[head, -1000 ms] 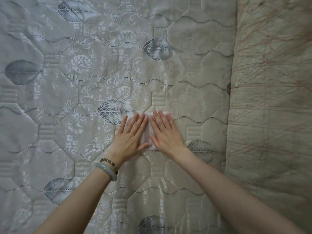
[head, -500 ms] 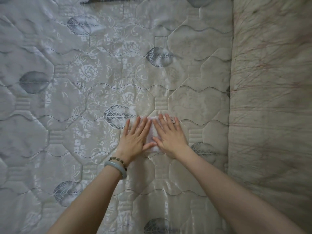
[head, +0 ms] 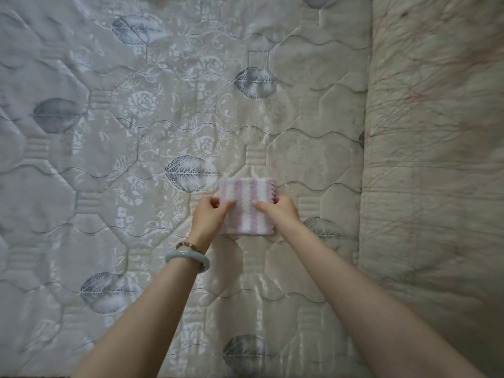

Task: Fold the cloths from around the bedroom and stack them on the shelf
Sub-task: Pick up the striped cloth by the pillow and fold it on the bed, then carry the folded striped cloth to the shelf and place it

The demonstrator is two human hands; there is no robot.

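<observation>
Cloth (head: 246, 204) first: a small folded square, striped pink and white, seen on the quilted mattress (head: 122, 137) just right of a grey leaf print. It's pinched at both side edges. The left edge is held by the left hand (head: 208, 218) and the right edge by the right hand (head: 282, 211), with each thumb laid across the top and the fingers curled in at the edge. Whether the far edge is lifted off the mattress or lying flat can't really be told. A pale bangle (head: 188, 261) and a beaded bracelet (head: 189, 245) are worn on the left wrist. Along the right side, a beige blanket (head: 436, 159) with thin reddish lines is spread beside the mattress.
</observation>
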